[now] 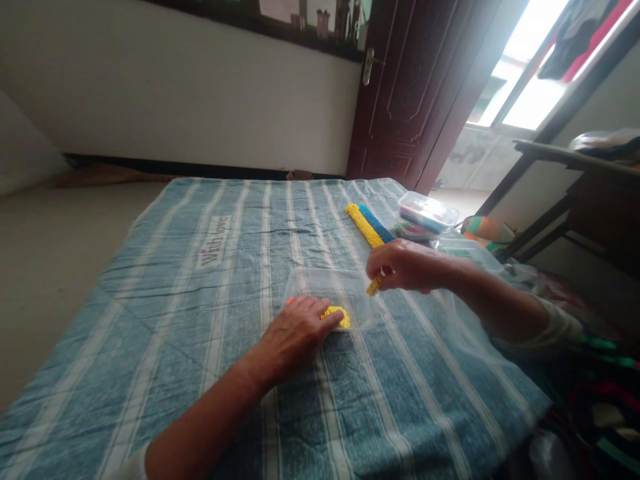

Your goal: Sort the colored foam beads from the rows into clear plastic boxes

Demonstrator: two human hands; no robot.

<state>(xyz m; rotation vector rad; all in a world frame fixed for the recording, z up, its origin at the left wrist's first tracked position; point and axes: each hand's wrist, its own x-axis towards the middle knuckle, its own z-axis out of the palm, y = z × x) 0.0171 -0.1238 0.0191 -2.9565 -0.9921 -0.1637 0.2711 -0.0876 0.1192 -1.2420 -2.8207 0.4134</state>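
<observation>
A clear plastic box (345, 283) sits on the striped cloth in front of me. My left hand (303, 327) reaches over its near left part, fingers curled and thumb resting on a yellow bumpy-textured piece (341, 317). A bit of orange shows beside the knuckles; the fingertips are partly hidden. Just above the box's right edge, my right hand (397, 265) pinches a small yellow strip (374, 285) that points down toward the box. Beyond that hand lie a long yellow strip (364, 225) and a blue strip (375, 223), side by side, both bumpy.
A lidded clear container (427, 212) with coloured contents stands at the back right. Near my right forearm is a transparent plastic bag or container (465, 307). The blue striped cloth (210, 320) carries a "With love" label. A dark wooden door (400, 93) stands behind.
</observation>
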